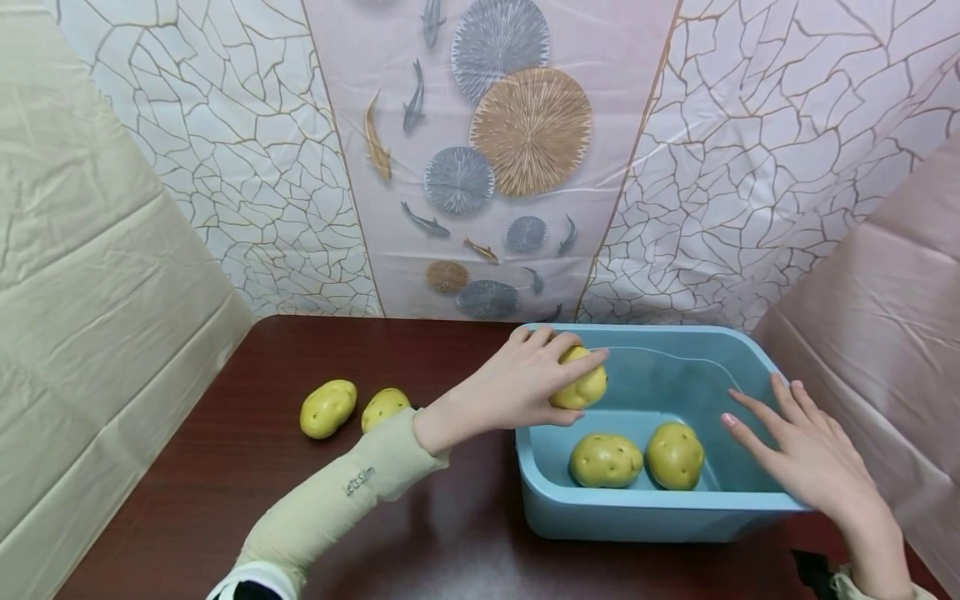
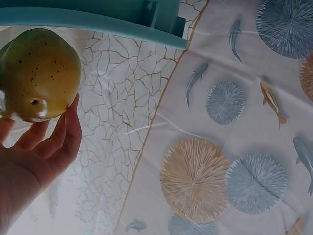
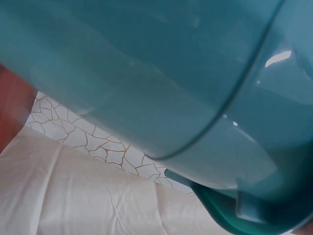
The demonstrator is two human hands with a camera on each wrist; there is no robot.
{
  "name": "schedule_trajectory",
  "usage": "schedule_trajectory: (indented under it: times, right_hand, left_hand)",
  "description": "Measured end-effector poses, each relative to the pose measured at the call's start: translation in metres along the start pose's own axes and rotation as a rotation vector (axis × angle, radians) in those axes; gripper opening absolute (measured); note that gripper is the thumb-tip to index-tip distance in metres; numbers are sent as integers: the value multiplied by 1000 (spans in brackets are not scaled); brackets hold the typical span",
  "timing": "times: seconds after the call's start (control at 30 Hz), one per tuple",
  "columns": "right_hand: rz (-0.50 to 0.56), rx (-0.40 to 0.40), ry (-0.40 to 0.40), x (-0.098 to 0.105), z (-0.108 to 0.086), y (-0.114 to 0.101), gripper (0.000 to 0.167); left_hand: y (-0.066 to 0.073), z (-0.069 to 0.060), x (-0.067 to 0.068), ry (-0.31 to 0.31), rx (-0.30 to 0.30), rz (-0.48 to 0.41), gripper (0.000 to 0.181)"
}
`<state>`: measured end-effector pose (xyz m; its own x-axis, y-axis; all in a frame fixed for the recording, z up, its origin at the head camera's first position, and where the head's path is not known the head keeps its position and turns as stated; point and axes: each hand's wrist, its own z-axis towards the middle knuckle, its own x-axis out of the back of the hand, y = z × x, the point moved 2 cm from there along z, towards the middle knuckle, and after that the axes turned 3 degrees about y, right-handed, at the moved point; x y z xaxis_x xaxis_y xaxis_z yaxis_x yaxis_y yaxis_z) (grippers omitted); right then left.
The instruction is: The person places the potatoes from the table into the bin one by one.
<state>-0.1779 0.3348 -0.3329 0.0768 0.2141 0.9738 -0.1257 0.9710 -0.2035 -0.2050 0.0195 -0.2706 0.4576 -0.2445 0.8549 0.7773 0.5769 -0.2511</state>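
In the head view my left hand [image 1: 528,379] grips a yellow potato [image 1: 587,382] over the left side of a blue plastic basin [image 1: 637,500]. The left wrist view shows this speckled potato [image 2: 46,73] held by curled fingers, close under the basin's rim [image 2: 98,24]. Two potatoes lie side by side on the basin floor, one at the left [image 1: 606,460] and one at the right [image 1: 675,456]. My right hand [image 1: 813,450], fingers spread, is at the basin's right rim and holds nothing. The right wrist view is filled mostly by the basin wall [image 3: 146,73].
Two more potatoes lie on the dark wooden table [image 1: 285,517] at the left, one in full view [image 1: 328,409] and one partly behind the left sleeve [image 1: 385,408]. A patterned cloth [image 1: 480,208] hangs behind the table, with plain cloth [image 1: 112,333] along both sides.
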Motion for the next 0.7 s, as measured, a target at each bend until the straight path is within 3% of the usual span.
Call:
schedule_trajectory:
  times: [0.7]
  right_hand:
    - [2,1,-3,0,0,-1,64]
  left_hand:
    - [7,17,-12,-61,-43,-5,59]
